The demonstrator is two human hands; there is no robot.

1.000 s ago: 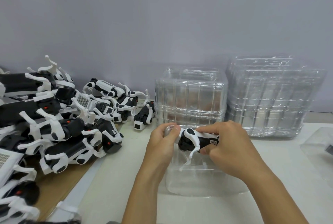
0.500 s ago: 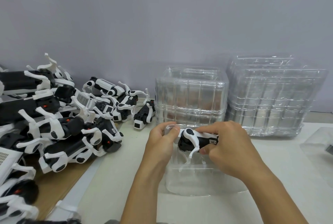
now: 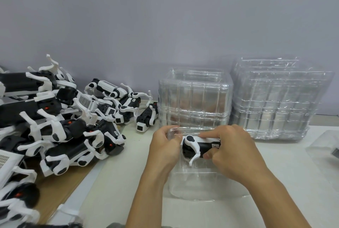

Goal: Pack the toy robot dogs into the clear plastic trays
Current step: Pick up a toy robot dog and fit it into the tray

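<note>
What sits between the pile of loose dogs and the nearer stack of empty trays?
One toy dog lying apart on the table, beside the tray stack and right of the pile, in the head view.

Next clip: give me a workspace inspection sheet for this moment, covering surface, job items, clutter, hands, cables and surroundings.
Surface: pale table; brown board on its left side.
Job's things: one toy dog held over a clear tray that lies on the table; dog pile on the left; two tray stacks at the back.
Clutter: another clear tray at the right edge, something dark in it, too cropped to tell.
Grippers: left hand grips the tray's far rim by the dog's end; right hand grips the dog's body.
Cables: nothing seen.
Surroundings: plain grey wall.
</note>
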